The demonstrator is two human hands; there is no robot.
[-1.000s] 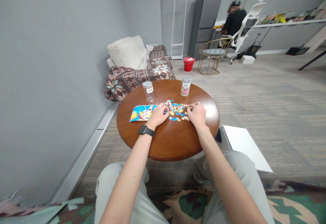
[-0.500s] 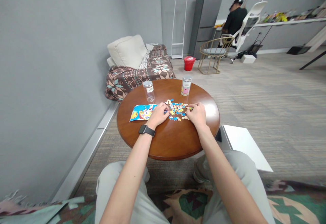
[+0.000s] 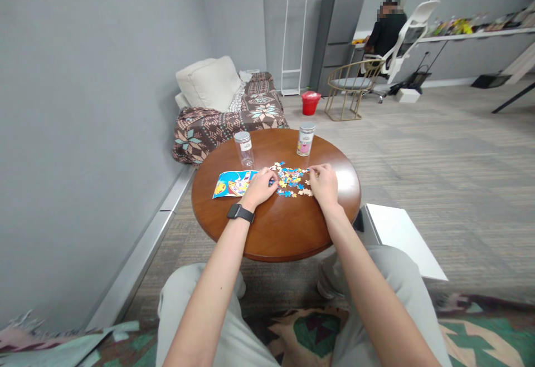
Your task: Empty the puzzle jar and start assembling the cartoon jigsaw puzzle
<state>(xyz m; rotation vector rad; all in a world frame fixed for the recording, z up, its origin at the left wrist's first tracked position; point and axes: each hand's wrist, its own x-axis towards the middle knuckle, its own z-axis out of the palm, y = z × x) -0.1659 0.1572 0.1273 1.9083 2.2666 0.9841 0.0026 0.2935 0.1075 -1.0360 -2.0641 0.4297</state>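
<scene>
A heap of loose puzzle pieces point(image 3: 290, 179) lies on the round wooden table point(image 3: 276, 228). My left hand point(image 3: 261, 187), with a black watch on its wrist, rests at the heap's left edge, fingers curled onto the pieces. At the right edge sits my right hand point(image 3: 325, 183), fingers bent down among the pieces. What either hand pinches, if anything, is too small to see. A colourful picture sheet point(image 3: 231, 184) lies flat just left of my left hand.
A clear jar point(image 3: 243, 149) and a labelled jar point(image 3: 305, 139) stand behind the heap. A white board point(image 3: 401, 239) lies by the table's right side. Behind are a blanket-covered couch point(image 3: 225, 116), a red bucket point(image 3: 310, 103), a gold chair point(image 3: 351, 86) and a seated person point(image 3: 387, 30).
My right hand has shifted slightly right and away from the heap's near edge, uncovering a few pieces. The left hand stays where it was.
</scene>
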